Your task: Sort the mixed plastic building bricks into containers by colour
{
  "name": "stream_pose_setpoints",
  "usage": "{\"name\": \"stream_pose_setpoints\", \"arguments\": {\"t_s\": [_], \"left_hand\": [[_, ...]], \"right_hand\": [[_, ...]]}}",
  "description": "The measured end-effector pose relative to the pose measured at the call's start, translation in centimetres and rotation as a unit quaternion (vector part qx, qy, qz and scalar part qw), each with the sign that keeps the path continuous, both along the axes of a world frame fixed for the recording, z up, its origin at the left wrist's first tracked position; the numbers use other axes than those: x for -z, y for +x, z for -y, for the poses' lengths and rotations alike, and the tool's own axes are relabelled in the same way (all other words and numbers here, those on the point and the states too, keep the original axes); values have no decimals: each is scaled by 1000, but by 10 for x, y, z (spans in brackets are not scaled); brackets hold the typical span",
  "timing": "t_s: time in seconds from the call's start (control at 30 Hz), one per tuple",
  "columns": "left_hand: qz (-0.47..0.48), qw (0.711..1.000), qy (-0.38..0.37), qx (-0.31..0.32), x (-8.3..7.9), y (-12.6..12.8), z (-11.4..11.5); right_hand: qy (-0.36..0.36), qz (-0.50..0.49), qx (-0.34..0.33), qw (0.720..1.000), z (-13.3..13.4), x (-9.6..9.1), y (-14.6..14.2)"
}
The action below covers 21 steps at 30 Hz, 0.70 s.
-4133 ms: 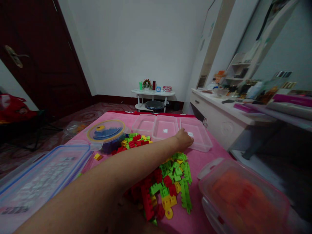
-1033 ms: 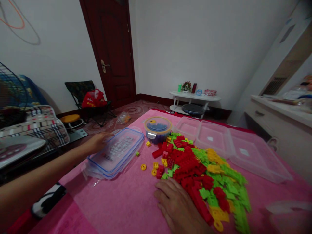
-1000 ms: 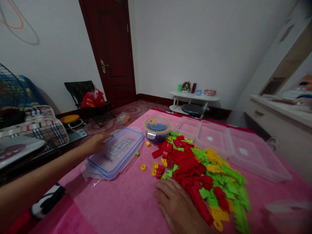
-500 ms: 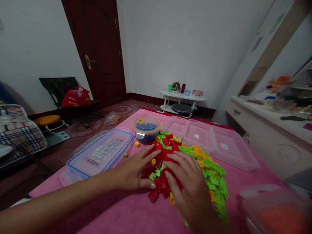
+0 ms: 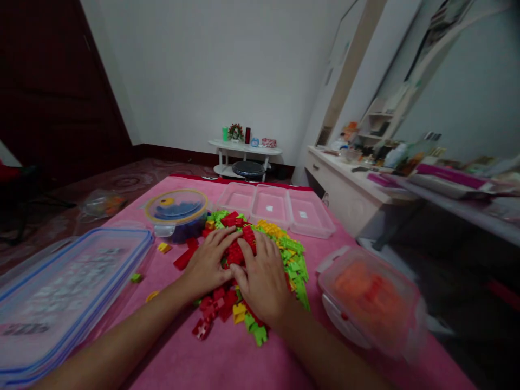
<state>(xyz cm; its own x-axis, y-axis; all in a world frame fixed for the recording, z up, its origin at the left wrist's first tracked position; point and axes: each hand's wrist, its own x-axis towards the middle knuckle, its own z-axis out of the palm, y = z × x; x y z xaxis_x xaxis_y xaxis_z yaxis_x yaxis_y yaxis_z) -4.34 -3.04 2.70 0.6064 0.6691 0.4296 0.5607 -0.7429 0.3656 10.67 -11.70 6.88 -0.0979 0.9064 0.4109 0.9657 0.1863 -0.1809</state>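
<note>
A heap of red, green and yellow toy building blocks lies on the pink cloth. From the left side of the heap, my left hand (image 5: 209, 265) curls its fingers over some red building blocks (image 5: 235, 253). My right hand (image 5: 263, 276) cups the same blocks from the right, its thumb close to the left hand. The palms hide what lies under them. Green blocks (image 5: 298, 273) spread to the right of my right hand, and yellow blocks (image 5: 274, 229) lie behind it. Several more red blocks (image 5: 211, 310) are scattered in front of my wrists.
Behind the heap stands a clear three-part tray (image 5: 271, 207). A round lidded container (image 5: 176, 208) with blue contents is at the back left. Blue-rimmed lids (image 5: 77, 287) lie at left. A lidded box (image 5: 371, 298) with orange contents sits at right on the pink cloth (image 5: 162, 352).
My hands have drawn closer together, closing around red blocks between them. The view has turned to the right, showing more of the lidded box and the dresser.
</note>
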Motion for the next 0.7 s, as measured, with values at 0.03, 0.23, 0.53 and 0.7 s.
{"name": "stream_pose_setpoints", "arguments": {"t_s": [0.03,0.23,0.53,0.7], "left_hand": [[6,1000,1,2,1,-1,0],[16,1000,4,-2,-3,-4,5],[15,1000,26,-8,-1,-5,7],[13,999,30,-6,1,-6,6]], "right_hand": [[1,0,4,1000,1,0,0],[-1,-6,-10,1000,13,0,4],[167,62,-113,978,108,-12,55],[156,129,16,979,141,-1,116]]}}
